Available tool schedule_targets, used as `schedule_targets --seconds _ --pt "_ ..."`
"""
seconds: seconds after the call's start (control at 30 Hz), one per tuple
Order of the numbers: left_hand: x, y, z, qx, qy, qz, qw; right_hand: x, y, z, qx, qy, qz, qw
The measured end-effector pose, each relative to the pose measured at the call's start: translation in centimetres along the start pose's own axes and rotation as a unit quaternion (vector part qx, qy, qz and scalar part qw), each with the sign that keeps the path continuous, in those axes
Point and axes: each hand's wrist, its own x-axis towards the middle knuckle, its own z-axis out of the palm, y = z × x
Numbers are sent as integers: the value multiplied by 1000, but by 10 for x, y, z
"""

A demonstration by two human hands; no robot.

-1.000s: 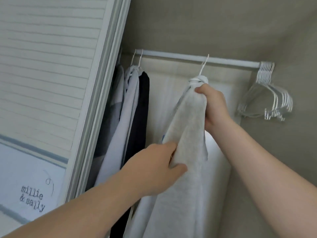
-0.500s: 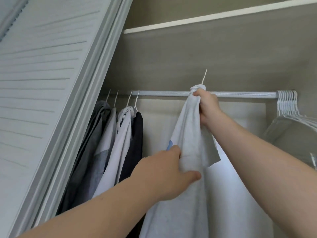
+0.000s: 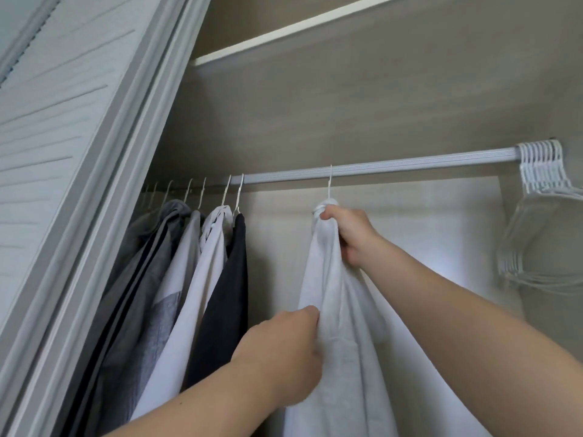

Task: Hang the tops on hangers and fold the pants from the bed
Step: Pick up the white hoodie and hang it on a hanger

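Here, my right hand point(image 3: 350, 234) grips the white cotton top point(image 3: 334, 310) at its collar, beneath the white hanger hook point(image 3: 330, 184) at the grey closet rail point(image 3: 410, 164); my left hand point(image 3: 284, 351) pinches its side. Soft, light fabric, I judge.

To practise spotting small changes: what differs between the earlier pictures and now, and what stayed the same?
The right hand has lowered the white top, so its hanger hook, raised above the rod a moment ago, now seems to sit over it. Nothing was let go: the right hand still grips the collar, the left hand the fabric lower down. The hung clothes and spare hangers stayed put.
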Motion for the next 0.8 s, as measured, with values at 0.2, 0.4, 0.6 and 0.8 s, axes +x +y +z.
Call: schedule_targets --seconds 0.2,0.4,0.6,0.8 --pt "-4 -11 0 55 9 -5 998 -20 -6 3 -219 -68 -40 972" --pt "-11 -31 -8 49 -2 -33 998 -32 4 19 -304 -118 -92 941" --pt "-17 -54 -19 66 4 -67 996 -20 21 32 -254 -143 -126 948" --pt "-18 -67 -29 94 21 -93 991 7 40 45 -257 -168 -94 947"
